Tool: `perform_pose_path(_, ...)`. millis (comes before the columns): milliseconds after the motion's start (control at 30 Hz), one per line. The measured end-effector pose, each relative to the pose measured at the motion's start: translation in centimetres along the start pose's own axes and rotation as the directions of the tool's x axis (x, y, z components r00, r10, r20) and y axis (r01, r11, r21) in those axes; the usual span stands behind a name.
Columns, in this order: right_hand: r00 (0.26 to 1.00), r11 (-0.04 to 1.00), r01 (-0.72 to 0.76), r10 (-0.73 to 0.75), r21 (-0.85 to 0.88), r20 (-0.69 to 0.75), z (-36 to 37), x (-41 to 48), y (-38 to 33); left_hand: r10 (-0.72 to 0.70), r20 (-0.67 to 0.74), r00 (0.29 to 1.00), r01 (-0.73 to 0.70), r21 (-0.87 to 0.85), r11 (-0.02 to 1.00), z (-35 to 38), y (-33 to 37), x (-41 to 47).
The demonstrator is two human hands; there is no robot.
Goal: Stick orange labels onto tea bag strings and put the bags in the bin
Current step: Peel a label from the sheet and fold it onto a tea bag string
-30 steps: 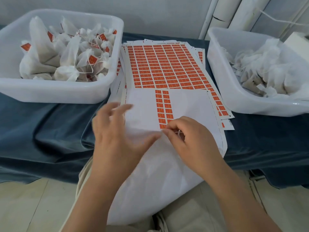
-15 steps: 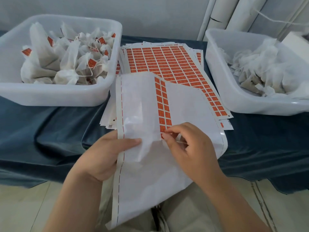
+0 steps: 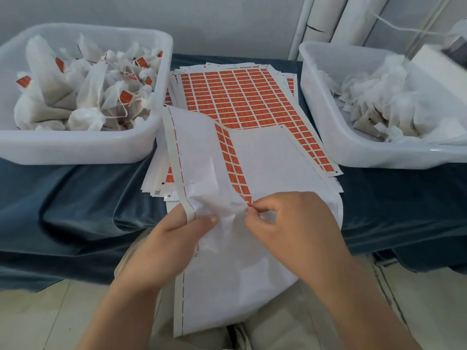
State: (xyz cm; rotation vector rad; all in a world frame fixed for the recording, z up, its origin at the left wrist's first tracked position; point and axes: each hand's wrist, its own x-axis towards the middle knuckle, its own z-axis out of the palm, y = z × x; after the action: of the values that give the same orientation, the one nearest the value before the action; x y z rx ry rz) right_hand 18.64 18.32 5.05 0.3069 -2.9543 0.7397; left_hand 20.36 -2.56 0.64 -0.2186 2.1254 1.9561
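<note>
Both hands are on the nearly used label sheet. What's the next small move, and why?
Probably peel the lowest orange label up off the label sheet. The right hand is pinching at the bottom of the one column left, and the left hand grips the sheet's left edge, steadying it for the pull.

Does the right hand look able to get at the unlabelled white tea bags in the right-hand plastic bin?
Probably yes: the white tea bags lie uncovered in the white plastic bin beyond the right hand, nothing between. But its fingers pinch an orange label on the white backing sheet.
</note>
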Motion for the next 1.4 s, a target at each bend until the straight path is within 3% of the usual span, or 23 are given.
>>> perform_pose_path(100, 1.0, 0.99, -0.005, 0.006, -0.141, 0.008, -0.3, 0.0, -0.8, 0.052, 0.044, 0.998, -0.053, 0.012, 0.999, 0.6, 0.9, -0.3)
perform_pose_path(233, 1.0, 0.991, -0.003, 0.006, -0.132, 0.023, -0.2, 0.2, -0.5, 0.091, 0.067, 0.994, -0.093, 0.02, 0.995, 0.9, 1.4, -0.8)
perform_pose_path(367, 0.999, 0.998, 0.019, -0.021, 0.058, 0.03, -0.1, 0.3, 0.2, 0.082, 0.022, 0.996, -0.082, 0.048, 0.995, 1.1, 1.6, -1.1)
perform_pose_path(467, 0.997, 0.971, -0.062, 0.049, 0.231, 0.062, -0.7, 0.6, 1.2, 0.053, -0.062, 0.997, -0.048, 0.076, 0.996, 0.8, 1.5, -1.1)
perform_pose_path(567, 0.997, 0.938, -0.081, 0.076, 0.338, 0.027, -0.9, 0.6, 1.6, 0.071, -0.039, 0.997, -0.067, 0.085, 0.994, 0.7, 1.9, -1.3)
perform_pose_path(700, 0.997, 0.986, -0.047, 0.036, 0.158, 0.075, -0.6, 1.3, 1.4, 0.164, 0.042, 0.986, -0.168, 0.108, 0.98, 1.0, 2.6, -1.5)
perform_pose_path(967, 0.991, 0.999, 0.004, -0.009, 0.036, 0.131, -0.9, 2.1, 1.0, 0.194, 0.054, 0.979, -0.2, 0.13, 0.971, 1.3, 2.7, -1.5)
perform_pose_path(1200, 0.979, 0.915, -0.16, 0.099, 0.371, 0.177, -1.2, 2.3, 3.0, 0.128, -0.04, 0.991, -0.125, 0.064, 0.99, 0.5, 2.1, -1.3)
perform_pose_path(1400, 0.972, 0.763, -0.232, 0.202, 0.604, 0.119, -0.5, 2.0, 4.4, 0.107, -0.13, 0.986, -0.105, 0.018, 0.994, -0.3, 2.1, -0.7)
